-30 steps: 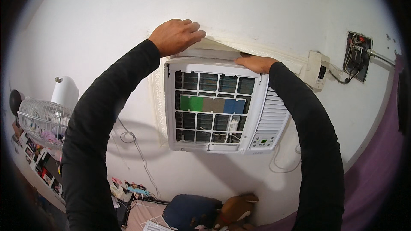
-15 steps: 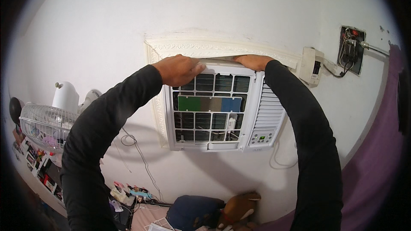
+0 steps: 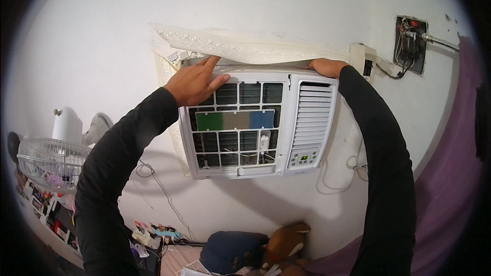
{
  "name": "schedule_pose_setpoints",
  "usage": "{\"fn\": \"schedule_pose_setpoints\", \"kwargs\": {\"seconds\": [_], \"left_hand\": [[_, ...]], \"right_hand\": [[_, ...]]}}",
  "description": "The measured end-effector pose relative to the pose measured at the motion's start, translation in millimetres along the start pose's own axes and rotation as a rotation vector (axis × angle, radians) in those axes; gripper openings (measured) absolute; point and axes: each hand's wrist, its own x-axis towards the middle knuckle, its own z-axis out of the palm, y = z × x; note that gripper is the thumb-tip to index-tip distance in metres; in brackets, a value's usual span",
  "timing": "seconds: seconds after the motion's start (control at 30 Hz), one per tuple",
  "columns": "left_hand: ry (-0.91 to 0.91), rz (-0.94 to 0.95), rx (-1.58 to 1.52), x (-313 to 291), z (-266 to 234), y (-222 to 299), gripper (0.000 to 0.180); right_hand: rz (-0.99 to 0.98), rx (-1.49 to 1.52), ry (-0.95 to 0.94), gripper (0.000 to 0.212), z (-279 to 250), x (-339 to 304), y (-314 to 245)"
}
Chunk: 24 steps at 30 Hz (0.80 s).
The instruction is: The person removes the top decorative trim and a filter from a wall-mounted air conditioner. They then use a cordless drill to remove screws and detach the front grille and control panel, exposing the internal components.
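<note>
A white window air conditioner (image 3: 312, 122) is set in the wall, its grid-like front frame (image 3: 236, 128) uncovered, with a green, grey and blue strip (image 3: 235, 119) across the middle. My left hand (image 3: 197, 82) clasps the top left corner of the front panel, thumb on the front and fingers reaching over the top edge. Hooked over the top right edge is my right hand (image 3: 327, 67), its fingertips hidden behind the trim. The cream embossed trim (image 3: 240, 46) above the unit stands off the wall at its left end, showing a gap behind it.
Right of the unit, a breaker box (image 3: 364, 61) and an open wall box with bare wiring (image 3: 410, 45) sit close to my right arm. A purple curtain (image 3: 445, 148) hangs at far right. At left is a fan (image 3: 53, 161). A navy cushion (image 3: 230, 250) and brown plush toy (image 3: 286, 245) lie below.
The top trim has lifted and tilted away at its left end, widening the gap. The air conditioner's front has tipped slightly. My right hand has shifted right along the top edge.
</note>
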Motion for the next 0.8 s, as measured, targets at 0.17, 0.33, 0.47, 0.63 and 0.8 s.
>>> {"fn": "schedule_pose_setpoints", "kwargs": {"seconds": [0.17, 0.33, 0.47, 0.63, 0.8], "left_hand": [[-0.066, 0.034, -0.081, 8, -6, -12, 0.06], [-0.332, -0.143, -0.112, 33, -10, -16, 0.072], [-0.494, -0.258, -0.134, 50, -15, -13, 0.076], [-0.503, -0.325, -0.216, 53, -11, -13, 0.073], [-0.397, -0.211, -0.149, 52, -3, -20, 0.069]], "right_hand": [[-0.033, 0.208, 0.117, 0.053, 7, 10, 13], [-0.156, 0.175, 0.166, 0.053, 10, 24, 29], [-0.158, 0.161, 0.188, 0.054, 8, 31, 35], [-0.152, 0.257, 0.187, 0.058, 8, 22, 30], [-0.122, 0.276, 0.21, 0.057, 10, 11, 26]]}}
